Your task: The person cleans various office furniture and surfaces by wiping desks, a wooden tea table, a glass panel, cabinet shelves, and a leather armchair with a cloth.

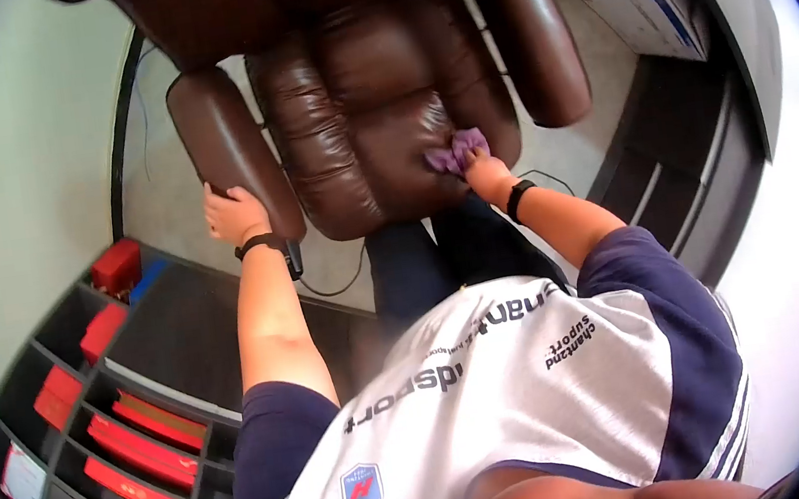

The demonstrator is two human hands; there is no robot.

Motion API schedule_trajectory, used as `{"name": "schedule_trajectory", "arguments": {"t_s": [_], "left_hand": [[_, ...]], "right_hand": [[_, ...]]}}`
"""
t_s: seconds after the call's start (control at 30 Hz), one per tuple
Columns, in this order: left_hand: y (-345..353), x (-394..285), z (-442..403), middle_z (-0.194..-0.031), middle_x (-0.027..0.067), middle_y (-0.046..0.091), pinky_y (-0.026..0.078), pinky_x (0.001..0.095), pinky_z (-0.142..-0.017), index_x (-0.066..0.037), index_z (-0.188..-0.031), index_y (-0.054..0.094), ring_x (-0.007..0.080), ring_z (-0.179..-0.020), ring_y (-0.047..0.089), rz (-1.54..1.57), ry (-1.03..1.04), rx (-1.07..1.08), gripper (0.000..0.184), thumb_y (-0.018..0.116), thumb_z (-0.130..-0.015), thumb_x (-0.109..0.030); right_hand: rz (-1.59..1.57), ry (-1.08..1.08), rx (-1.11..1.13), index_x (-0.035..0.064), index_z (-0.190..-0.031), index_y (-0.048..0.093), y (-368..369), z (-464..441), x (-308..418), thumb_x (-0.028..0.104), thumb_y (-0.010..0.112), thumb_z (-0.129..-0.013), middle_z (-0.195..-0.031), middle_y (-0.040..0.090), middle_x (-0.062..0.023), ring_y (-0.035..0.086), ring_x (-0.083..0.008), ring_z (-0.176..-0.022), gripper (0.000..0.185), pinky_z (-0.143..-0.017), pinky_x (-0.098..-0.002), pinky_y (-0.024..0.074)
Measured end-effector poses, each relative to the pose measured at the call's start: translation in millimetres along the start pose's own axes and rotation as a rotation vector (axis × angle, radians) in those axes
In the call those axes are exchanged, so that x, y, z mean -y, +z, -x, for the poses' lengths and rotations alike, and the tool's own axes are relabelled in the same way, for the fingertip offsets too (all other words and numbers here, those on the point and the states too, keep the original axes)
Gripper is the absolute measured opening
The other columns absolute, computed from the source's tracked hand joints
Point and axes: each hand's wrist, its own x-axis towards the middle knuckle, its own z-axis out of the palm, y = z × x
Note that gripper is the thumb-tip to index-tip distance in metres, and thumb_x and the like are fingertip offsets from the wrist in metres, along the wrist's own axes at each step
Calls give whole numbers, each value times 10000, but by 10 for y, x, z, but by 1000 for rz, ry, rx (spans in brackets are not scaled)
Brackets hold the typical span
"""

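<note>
A brown leather office chair [386, 68] faces me, its padded seat showing creases and shine. My right hand [488, 175] holds a crumpled purple cloth [458, 152] against the front right part of the seat. On the chair's left armrest [228, 136], my left hand [235, 214] grips the outer edge near its front end, the fingers curled over the side. The right armrest [533, 40] stands untouched. Both wrists wear dark bands.
To my left is a dark shelf unit [38, 342] with several red boxes [143, 450] in its compartments. A white box [641, 16] and a dark cabinet [668, 143] stand at the right. A thin cable [336, 286] lies on the floor below the chair.
</note>
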Motion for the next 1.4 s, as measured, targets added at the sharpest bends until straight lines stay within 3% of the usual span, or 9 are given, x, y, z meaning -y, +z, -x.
{"name": "schedule_trajectory", "arguments": {"t_s": [0.17,0.23,0.3,0.47,0.63,0.77,1.0,1.23,1.4], "left_hand": [[-53,-63,-5,-1327,140,569,390,540,-994,-115,-1374,489,329,-1231,519,27,24,40,493,504,-916,-299],[-272,-208,16,-1347,166,546,405,558,-987,-106,-1394,465,365,-1216,523,15,-34,172,513,503,-922,-304],[355,299,-208,-1366,203,517,412,559,-992,-113,-1444,415,405,-1197,525,108,172,103,551,489,-950,-345],[-25,265,-132,-1450,285,421,376,533,-1069,-46,-1514,276,452,-1286,460,-22,223,290,688,476,-984,-436],[793,682,-169,-1458,295,424,374,537,-1076,-40,-1491,345,455,-1315,435,-71,85,274,670,489,-975,-443],[600,159,309,-1433,289,443,386,531,-1061,-40,-1460,371,450,-1291,453,-228,211,559,640,492,-973,-438],[335,-1637,1271,-1390,280,477,408,520,-1036,-39,-1405,418,442,-1248,483,-56,597,863,590,498,-969,-428],[16,-2958,2047,-1347,270,511,429,509,-1011,-39,-1350,464,434,-1205,514,56,674,922,543,504,-965,-419],[-132,-2866,2385,-1316,264,535,445,502,-993,-39,-1311,497,428,-1175,537,-68,594,929,512,508,-962,-413]], "right_hand": [[-346,367,409,106,-1010,720,700,1417,-198,259,535,-931,-1023,720,-138,686,-318,-945,252,-810,-425,539],[-840,872,508,79,-988,708,-59,2246,-68,263,578,-904,-961,729,-148,700,-303,-859,241,-775,-403,542],[-969,874,182,54,-984,708,675,2946,-10,217,634,-861,-885,723,-153,692,-300,-785,216,-749,-394,543],[-1101,1228,-221,60,-1038,721,1695,3934,959,153,692,-786,-984,720,-181,691,-324,-951,271,-789,-411,532],[-1377,1083,168,117,-1154,715,2014,3948,1898,244,708,-764,-1148,696,-157,658,-334,-1053,410,-922,-417,506],[-1651,866,213,122,-1188,709,2328,3803,1921,317,713,-808,-1183,702,-121,635,-300,-1137,427,-963,-424,477],[-1662,827,-380,91,-1166,706,2438,3896,638,233,721,-804,-1147,711,-138,678,-292,-1025,390,-888,-391,513],[-1796,1210,-666,8,-1248,638,2956,4728,-559,-80,557,-835,-1202,682,-162,663,-255,-1076,429,-937,-344,511],[-1782,1331,-303,47,-1176,694,3633,4887,-638,127,604,-860,-1150,698,-181,665,-317,-1083,338,-943,-386,510]]}}
